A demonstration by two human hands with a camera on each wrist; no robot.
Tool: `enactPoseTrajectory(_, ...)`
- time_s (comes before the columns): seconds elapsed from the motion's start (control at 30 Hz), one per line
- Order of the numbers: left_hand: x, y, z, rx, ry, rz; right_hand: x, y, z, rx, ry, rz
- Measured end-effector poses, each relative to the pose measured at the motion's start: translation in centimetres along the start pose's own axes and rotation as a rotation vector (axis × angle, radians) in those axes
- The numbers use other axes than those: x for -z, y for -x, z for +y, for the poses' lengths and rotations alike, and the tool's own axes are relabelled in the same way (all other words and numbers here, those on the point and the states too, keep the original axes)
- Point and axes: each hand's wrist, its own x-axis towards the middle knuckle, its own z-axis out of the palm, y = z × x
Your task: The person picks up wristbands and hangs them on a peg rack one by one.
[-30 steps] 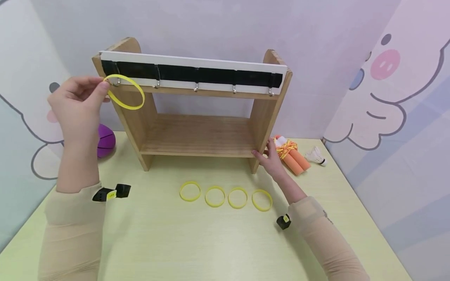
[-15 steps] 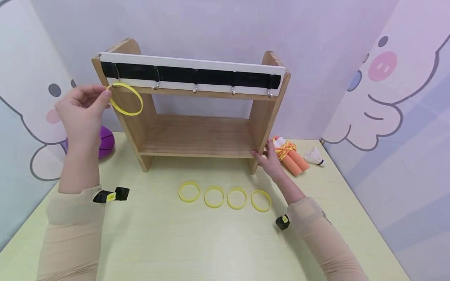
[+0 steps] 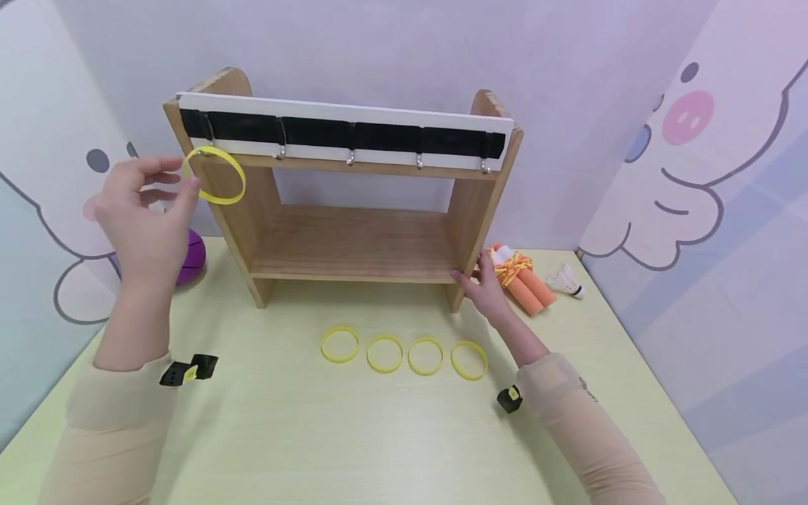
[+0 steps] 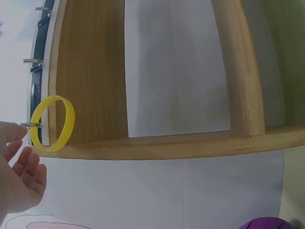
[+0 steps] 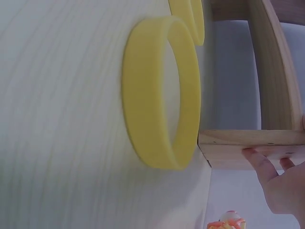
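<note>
A yellow wristband [image 3: 242, 184] hangs on the leftmost metal hook [image 4: 32, 125] of the wooden shelf [image 3: 353, 245]. Right beside it is my left hand [image 3: 146, 203], its thumb and fingers spread apart; a fingertip lies close to the hook's end, and whether it touches the band I cannot tell. My right hand [image 3: 489, 291] holds the lower right side panel [image 5: 224, 138] of the shelf, thumb at the front and fingers on the outer face. Several more yellow wristbands [image 3: 340, 359] lie in a row on the table before the shelf.
More hooks [image 3: 351, 158] line the white board with its black strip [image 3: 315, 132]. Left of the shelf sits a purple ball [image 3: 194, 258]. To the right lie an orange-handled jump rope [image 3: 527, 289] and a shuttlecock [image 3: 566, 282]. Walls stand behind and at both sides.
The left hand has lowered slightly, let go of the wristband and spread its fingers; the band now hangs on the leftmost hook. The right hand stays on the shelf panel.
</note>
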Motion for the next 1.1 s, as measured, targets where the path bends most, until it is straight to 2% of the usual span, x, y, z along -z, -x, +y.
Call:
enactPoseTrajectory(0.17,0.0,1.0,-0.6,-0.127,-0.051,0.003,0.0,0.6,-1.5,-0.031,-0.014,-0.014)
enactPoseTrajectory(0.3,-0.4,2.1,-1.3,-0.188,-0.057,-0.042,-0.1,0.9,-2.2,-0.038,-0.014,-0.019)
enactPoseTrajectory(0.5,-1.4,4.4,-2.5,-0.304,-0.077,-0.181,0.1,0.2,-0.6,-0.037,0.011,-0.007)
enactPoseTrajectory(0.67,-2.3,6.1,-3.7,-0.351,-0.116,-0.309,0.2,-0.1,0.3,-0.029,0.040,-0.006)
enactPoseTrajectory(0.8,-3.0,7.5,-5.0,-0.376,-0.126,-0.394,0.2,0.0,-0.3,-0.039,0.008,-0.016)
enactPoseTrajectory(0.97,-3.9,9.5,-6.7,-0.424,-0.165,-0.507,0.2,0.6,-2.0,-0.052,-0.018,-0.040)
enactPoseTrajectory(1.1,-4.6,11.0,-8.2,-0.433,-0.183,-0.594,0.0,1.0,-2.8,-0.058,-0.014,-0.040)
